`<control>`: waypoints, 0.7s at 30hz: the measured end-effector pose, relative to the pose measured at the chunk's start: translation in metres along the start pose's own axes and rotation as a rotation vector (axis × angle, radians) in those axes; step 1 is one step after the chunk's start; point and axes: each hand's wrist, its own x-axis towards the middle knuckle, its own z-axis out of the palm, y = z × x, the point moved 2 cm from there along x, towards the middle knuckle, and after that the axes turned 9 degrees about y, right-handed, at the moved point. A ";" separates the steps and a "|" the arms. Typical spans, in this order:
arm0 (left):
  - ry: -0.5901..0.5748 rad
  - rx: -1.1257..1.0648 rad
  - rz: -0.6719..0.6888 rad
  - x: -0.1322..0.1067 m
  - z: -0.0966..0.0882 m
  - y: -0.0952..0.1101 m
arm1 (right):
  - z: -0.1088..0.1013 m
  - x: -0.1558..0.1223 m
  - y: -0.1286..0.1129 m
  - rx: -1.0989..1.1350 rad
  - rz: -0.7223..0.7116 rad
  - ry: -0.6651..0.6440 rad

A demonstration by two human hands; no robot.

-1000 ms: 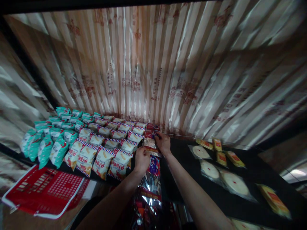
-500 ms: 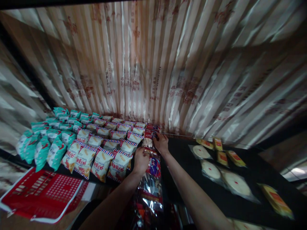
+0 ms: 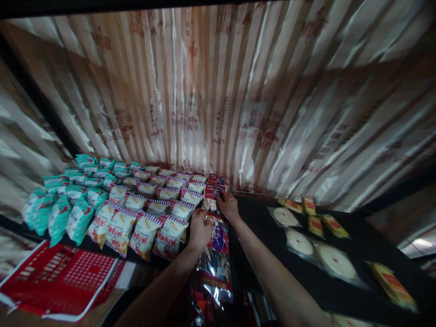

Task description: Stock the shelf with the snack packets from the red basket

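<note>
Side by side at the middle of the black shelf, my two hands work on a dark red snack packet (image 3: 211, 192) with a blue and white print. My left hand (image 3: 200, 231) is closed at its near left side, fingers curled. At its right edge, my right hand (image 3: 227, 205) has bent fingers pressed against it. Another dark red packet (image 3: 218, 180) lies behind, close to the curtain. Nearer to me, a shiny red and blue packet (image 3: 220, 236) lies in line with more glossy dark packaging (image 3: 214, 272) below my left wrist.
White-and-red snack bags (image 3: 146, 234) and teal bags (image 3: 80, 220) stand in rows on the left. A red basket (image 3: 68, 277) sits lower left. Round white packs (image 3: 335, 260) and yellow packs (image 3: 335, 225) lie on the right. A striped plastic curtain (image 3: 204, 91) hangs behind.
Both hands stay in almost the same place. The packet between them shows more of its red printed front and less glare.
</note>
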 end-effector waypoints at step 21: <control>-0.490 -0.171 0.249 -0.177 -0.036 -0.013 | -0.111 -0.166 -0.002 0.532 0.407 0.192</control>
